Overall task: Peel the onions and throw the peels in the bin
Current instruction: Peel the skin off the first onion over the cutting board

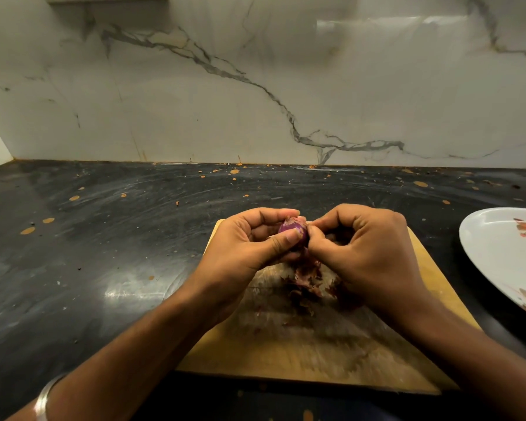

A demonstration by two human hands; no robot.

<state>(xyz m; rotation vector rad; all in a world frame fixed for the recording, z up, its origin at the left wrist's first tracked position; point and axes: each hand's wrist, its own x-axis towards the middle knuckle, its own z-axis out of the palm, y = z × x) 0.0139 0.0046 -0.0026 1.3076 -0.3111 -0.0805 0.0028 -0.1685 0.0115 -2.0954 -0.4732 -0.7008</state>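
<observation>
A small purple onion is held above the far end of a wooden cutting board. My left hand grips it between thumb and fingers. My right hand touches the onion's right side, with thumb and forefinger pinched at its skin. A heap of dark red-brown onion peels lies on the board under the hands, partly hidden by my right hand. No bin is in view.
The board lies on a black, stained countertop with orange specks. A white plate with a red pattern sits at the right edge. A marble wall backs the counter. A metal bangle is on my left wrist.
</observation>
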